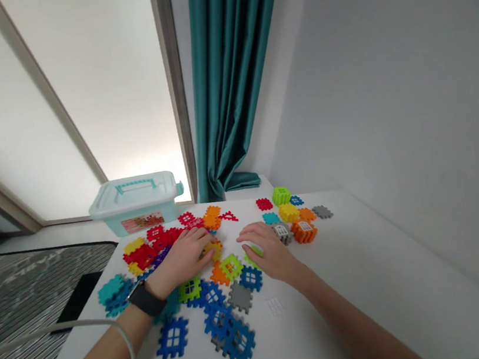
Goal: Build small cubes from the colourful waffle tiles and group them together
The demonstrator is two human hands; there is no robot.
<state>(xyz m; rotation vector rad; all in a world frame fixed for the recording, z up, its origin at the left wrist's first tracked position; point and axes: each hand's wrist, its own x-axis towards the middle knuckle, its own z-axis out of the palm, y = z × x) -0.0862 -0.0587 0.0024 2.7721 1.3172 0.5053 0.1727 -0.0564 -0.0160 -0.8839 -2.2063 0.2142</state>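
My left hand (186,253), with a black watch on its wrist, reaches over a pile of interlocking plastic tiles. Its fingers are apart and loosely bent, beside a yellow tile (216,248) that it partly hides; whether they touch it I cannot tell. To the right, my right hand (268,251) is curved with a gap between thumb and fingers. A lime green tile (251,260) lies partly hidden under its thumb. Between and below the hands are another lime tile (231,267), an orange tile (219,273), a grey tile (240,296) and several blue tiles (240,342).
Behind the red tiles (142,255) stands a lidded pale teal box (145,207). Stacks of orange (304,232), yellow (289,213) and green tiles (281,195) stand at the right. A white cable (126,338) crosses my left forearm. A small white window piece (274,306) lies on the table.
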